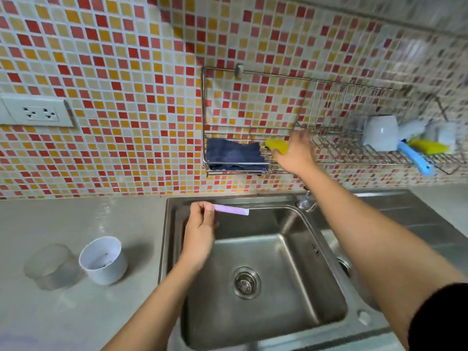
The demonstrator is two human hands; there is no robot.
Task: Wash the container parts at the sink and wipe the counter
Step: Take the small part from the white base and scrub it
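My left hand (200, 229) pinches a flat lilac lid (231, 209) by its edge over the back left of the steel sink (326, 272). My right hand (295, 154) reaches up into the wire wall rack (253, 72) and grips a yellow sponge (277, 145) lying there beside a dark blue cloth (235, 154). On the grey counter (83, 312) to the left stand a white cup-like container part (103, 259) and a clear, frosted container part (50, 266). The sink basin holds nothing but its drain (246, 282).
The tap (305, 200) stands behind the sink, under my right forearm. The rack's right section holds a white cup (379, 133), a blue-handled brush (415, 158) and another yellow sponge (428, 146). A wall socket (38, 112) sits at the left. The drainboard (405, 214) lies right of the basin.
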